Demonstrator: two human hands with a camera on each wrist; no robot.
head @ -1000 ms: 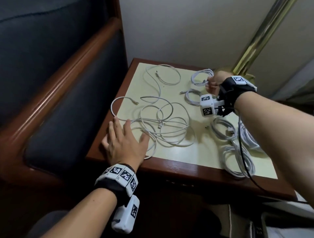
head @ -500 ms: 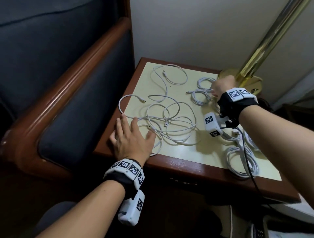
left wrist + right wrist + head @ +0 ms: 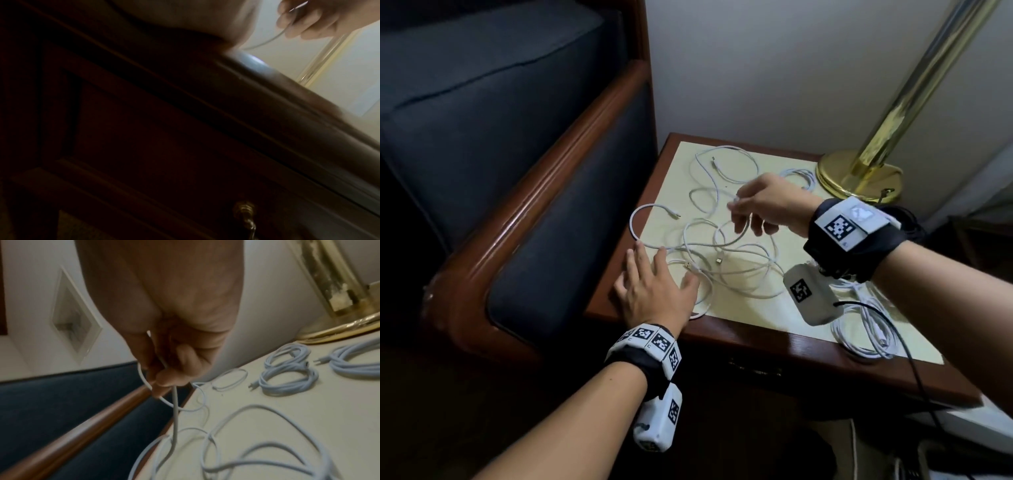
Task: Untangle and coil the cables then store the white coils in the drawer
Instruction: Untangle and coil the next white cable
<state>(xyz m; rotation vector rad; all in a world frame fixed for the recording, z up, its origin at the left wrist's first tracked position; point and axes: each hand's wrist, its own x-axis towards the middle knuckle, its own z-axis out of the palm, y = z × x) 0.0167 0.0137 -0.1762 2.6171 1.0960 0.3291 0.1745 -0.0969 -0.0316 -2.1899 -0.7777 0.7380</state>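
A tangle of loose white cables [image 3: 726, 253] sprawls over the cream top of the wooden side table [image 3: 767, 346]. My left hand [image 3: 654, 287] lies flat with spread fingers on the tangle's near left part by the table's front edge. My right hand [image 3: 756, 205] hovers above the middle of the table and pinches one strand of the loose white cable [image 3: 174, 404], lifting it off the top. Coiled white cables [image 3: 287, 369] lie at the back by the lamp, and more coils [image 3: 866, 329] at the near right. The drawer's brass handle [image 3: 244, 216] shows below the tabletop.
A brass lamp base [image 3: 859, 178] and pole stand on the table's back right corner. A dark blue armchair with a wooden armrest [image 3: 534, 212] sits tight against the table's left side. The wall runs behind the table.
My right hand left the coils at the back right, moved left over the middle of the table and took hold of a loose strand. My left hand stayed flat on the tangle.
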